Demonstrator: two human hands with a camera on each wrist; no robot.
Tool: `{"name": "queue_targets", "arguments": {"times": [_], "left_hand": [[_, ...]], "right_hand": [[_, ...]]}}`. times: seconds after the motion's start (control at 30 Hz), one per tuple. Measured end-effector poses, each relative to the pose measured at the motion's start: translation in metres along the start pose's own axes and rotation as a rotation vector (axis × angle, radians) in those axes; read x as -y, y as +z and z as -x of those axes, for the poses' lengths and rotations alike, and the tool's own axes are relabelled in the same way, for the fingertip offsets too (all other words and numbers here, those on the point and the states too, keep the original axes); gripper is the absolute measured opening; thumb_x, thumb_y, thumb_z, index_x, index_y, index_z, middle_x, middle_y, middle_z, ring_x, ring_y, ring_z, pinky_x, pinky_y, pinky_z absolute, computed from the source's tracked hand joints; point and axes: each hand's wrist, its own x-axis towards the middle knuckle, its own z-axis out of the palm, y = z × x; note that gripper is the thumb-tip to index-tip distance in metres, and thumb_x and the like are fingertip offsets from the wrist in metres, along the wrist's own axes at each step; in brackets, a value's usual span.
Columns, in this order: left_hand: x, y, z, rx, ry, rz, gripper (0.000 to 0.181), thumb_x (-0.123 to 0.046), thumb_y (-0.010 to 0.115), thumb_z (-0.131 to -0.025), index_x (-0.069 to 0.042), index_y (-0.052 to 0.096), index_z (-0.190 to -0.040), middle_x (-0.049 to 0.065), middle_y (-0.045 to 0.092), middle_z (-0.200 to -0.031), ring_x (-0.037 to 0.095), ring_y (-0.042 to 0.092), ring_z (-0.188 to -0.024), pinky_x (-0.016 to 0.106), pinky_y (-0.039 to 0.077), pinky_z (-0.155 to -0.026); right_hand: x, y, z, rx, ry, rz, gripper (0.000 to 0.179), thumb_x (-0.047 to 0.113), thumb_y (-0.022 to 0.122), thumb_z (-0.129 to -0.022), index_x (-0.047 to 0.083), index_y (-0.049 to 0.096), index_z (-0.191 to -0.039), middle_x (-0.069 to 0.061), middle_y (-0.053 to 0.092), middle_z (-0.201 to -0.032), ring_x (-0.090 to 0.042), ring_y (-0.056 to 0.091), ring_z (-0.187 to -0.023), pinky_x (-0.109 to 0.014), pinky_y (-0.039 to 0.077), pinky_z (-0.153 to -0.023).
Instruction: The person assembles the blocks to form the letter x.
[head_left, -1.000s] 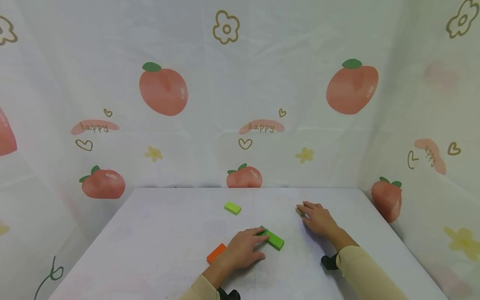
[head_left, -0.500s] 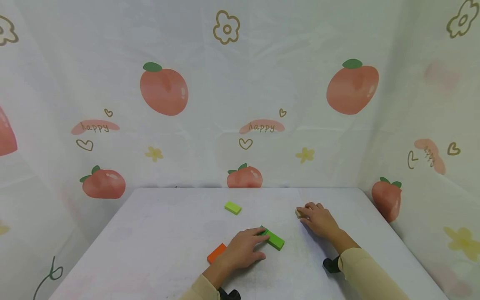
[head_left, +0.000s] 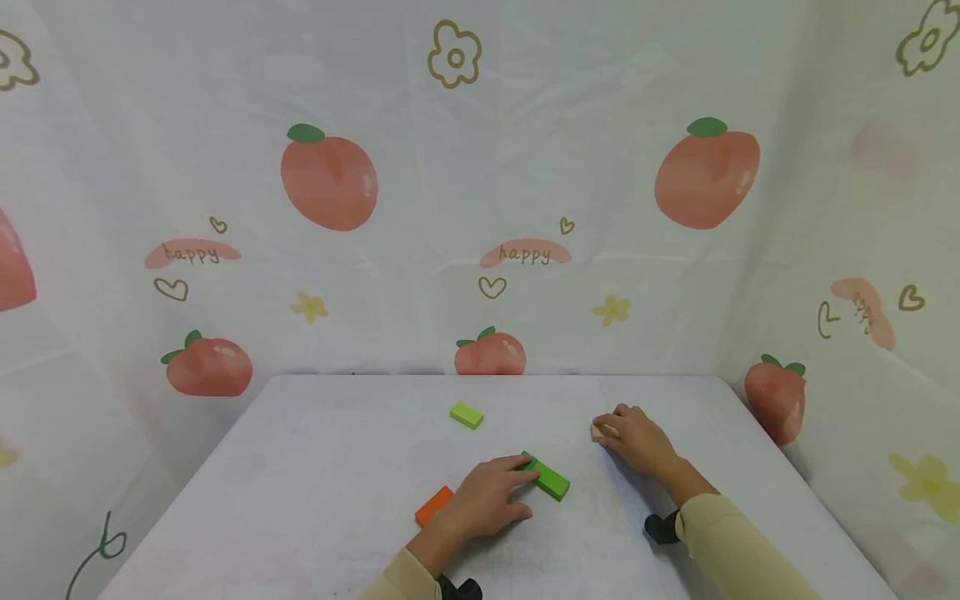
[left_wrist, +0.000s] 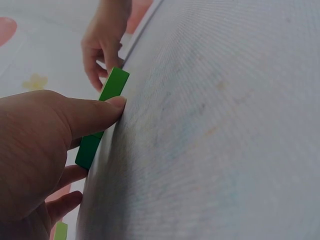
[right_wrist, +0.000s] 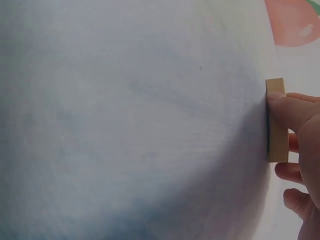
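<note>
In the head view my left hand (head_left: 486, 498) lies over two green blocks set end to end, a bright green block (head_left: 552, 482) and a darker green block (left_wrist: 88, 151). Its index and middle fingers stretch over them; the thumb stands apart on the near side. Farther right, my right hand (head_left: 637, 439) pinches a plain wooden block (right_wrist: 278, 135) between thumb and fingers. The right wrist view has the thumb on the block's near face, with fingertips behind it. That block sits low at the tabletop, partly covered by the fingers in the head view.
An orange block (head_left: 432, 507) is partly hidden behind my left wrist. A yellow-green block (head_left: 467, 416) lies farther back on the white table (head_left: 337, 467). A white curtain (head_left: 420, 167) printed with peaches encloses the table's back and sides.
My right hand's fingers have shifted slightly on the wooden block, which has turned and moved a little nearer, so more of it shows. The left hand and green blocks keep their places.
</note>
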Motion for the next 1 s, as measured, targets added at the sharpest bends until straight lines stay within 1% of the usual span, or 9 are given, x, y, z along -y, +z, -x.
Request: {"name": "queue_targets", "arguments": {"times": [0.17,0.33,0.47,0.57,0.7,1.0], "left_hand": [[-0.001,-0.001,0.001,-0.003,-0.005,-0.001,0.054,-0.037,0.073,-0.087,-0.024,0.058,-0.137,-0.002,0.048,-0.144,0.016,0.045,-0.131,0.037,0.04,-0.103],[-0.003,-0.003,0.001,0.013,-0.013,0.012,0.053,-0.036,0.072,-0.087,-0.024,0.058,-0.137,-0.002,0.048,-0.144,0.016,0.045,-0.131,0.038,0.04,-0.103],[-0.003,-0.004,0.001,0.033,-0.03,0.02,0.054,-0.037,0.072,-0.088,-0.025,0.057,-0.138,-0.004,0.047,-0.145,0.015,0.044,-0.132,0.038,0.039,-0.104],[-0.003,-0.003,0.0,0.045,-0.039,0.023,0.054,-0.037,0.072,-0.088,-0.026,0.057,-0.138,-0.004,0.046,-0.146,0.015,0.043,-0.132,0.038,0.039,-0.104],[-0.003,-0.004,0.0,0.05,-0.042,0.022,0.054,-0.037,0.071,-0.088,-0.026,0.057,-0.138,-0.004,0.046,-0.146,0.015,0.043,-0.132,0.039,0.039,-0.104],[-0.004,-0.005,0.001,0.049,-0.036,0.026,0.054,-0.037,0.071,-0.088,-0.025,0.057,-0.138,-0.003,0.047,-0.145,0.015,0.044,-0.132,0.038,0.039,-0.104]], "right_hand": [[0.003,-0.004,-0.002,0.045,0.0,0.01,0.03,0.023,0.075,-0.085,0.017,0.069,-0.115,-0.001,0.053,-0.095,-0.021,0.049,-0.085,-0.035,0.046,-0.068],[0.004,-0.006,-0.003,0.057,-0.015,0.035,0.031,0.025,0.076,-0.084,0.018,0.07,-0.114,-0.001,0.054,-0.095,-0.021,0.049,-0.085,-0.035,0.046,-0.068],[0.007,-0.008,-0.004,0.043,-0.034,0.042,0.031,0.024,0.076,-0.084,0.019,0.07,-0.113,-0.001,0.054,-0.095,-0.02,0.049,-0.085,-0.034,0.046,-0.068],[0.01,-0.01,-0.004,0.021,-0.064,0.045,0.03,0.021,0.077,-0.084,0.017,0.07,-0.113,-0.001,0.054,-0.094,-0.02,0.049,-0.083,-0.034,0.046,-0.067],[0.015,-0.014,-0.006,-0.004,-0.093,0.034,0.028,0.017,0.077,-0.083,0.017,0.071,-0.111,-0.002,0.054,-0.093,-0.021,0.049,-0.082,-0.034,0.046,-0.066],[0.022,-0.014,-0.011,-0.042,-0.114,0.025,0.028,0.016,0.077,-0.083,0.019,0.072,-0.11,0.0,0.055,-0.094,-0.02,0.05,-0.084,-0.033,0.047,-0.066]]}}
